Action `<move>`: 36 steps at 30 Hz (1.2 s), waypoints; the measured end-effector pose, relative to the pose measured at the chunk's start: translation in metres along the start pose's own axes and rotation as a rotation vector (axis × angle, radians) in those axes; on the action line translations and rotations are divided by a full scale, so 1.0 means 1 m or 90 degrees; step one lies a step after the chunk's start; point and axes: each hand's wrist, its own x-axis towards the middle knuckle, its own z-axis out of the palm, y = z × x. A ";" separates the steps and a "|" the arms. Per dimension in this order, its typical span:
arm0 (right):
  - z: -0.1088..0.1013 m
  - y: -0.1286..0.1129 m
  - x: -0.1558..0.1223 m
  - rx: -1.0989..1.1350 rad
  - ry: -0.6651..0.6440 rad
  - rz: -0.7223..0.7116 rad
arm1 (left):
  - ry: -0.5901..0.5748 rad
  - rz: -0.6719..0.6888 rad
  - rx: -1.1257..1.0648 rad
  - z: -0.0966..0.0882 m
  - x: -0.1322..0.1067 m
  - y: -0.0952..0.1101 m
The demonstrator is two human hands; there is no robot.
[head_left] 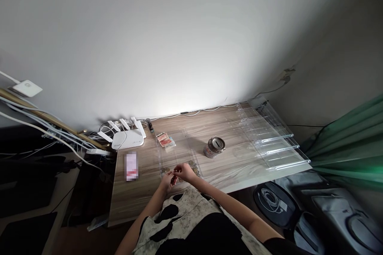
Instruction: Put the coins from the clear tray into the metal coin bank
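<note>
My left hand (168, 180) and my right hand (184, 171) meet at the fingertips over the near edge of a clear plastic tray (182, 147). Both are closed in a pinch; whatever they hold between them is too small to make out. Several coins (196, 169) lie beside my right hand at the tray's near right corner. More coins (164, 170) show just past my left hand. A few banknotes (165, 140) rest in the far left part of the tray. To the right stands a round coin bank (214, 146) with a slot in its lid.
A white router (128, 138) with raised antennas and a small dark bottle (150, 125) stand at the back left. A blurred pink-and-white item (131, 166) lies on the wooden table (121, 199). Clear plastic trays (278, 143) cover the right end. Cables run along the wall.
</note>
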 end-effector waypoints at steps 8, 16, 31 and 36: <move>-0.025 0.012 -0.006 0.084 0.179 0.049 | 0.009 -0.005 -0.060 0.004 -0.012 0.009; -0.168 0.044 -0.026 -0.165 0.584 0.175 | 0.054 -0.067 -0.134 0.004 -0.015 0.015; -0.166 0.054 -0.027 -0.212 0.529 0.145 | 0.000 -0.013 -0.027 0.005 -0.012 0.009; -0.108 0.023 -0.020 -0.107 0.288 0.071 | -0.035 0.014 0.012 0.005 -0.011 0.007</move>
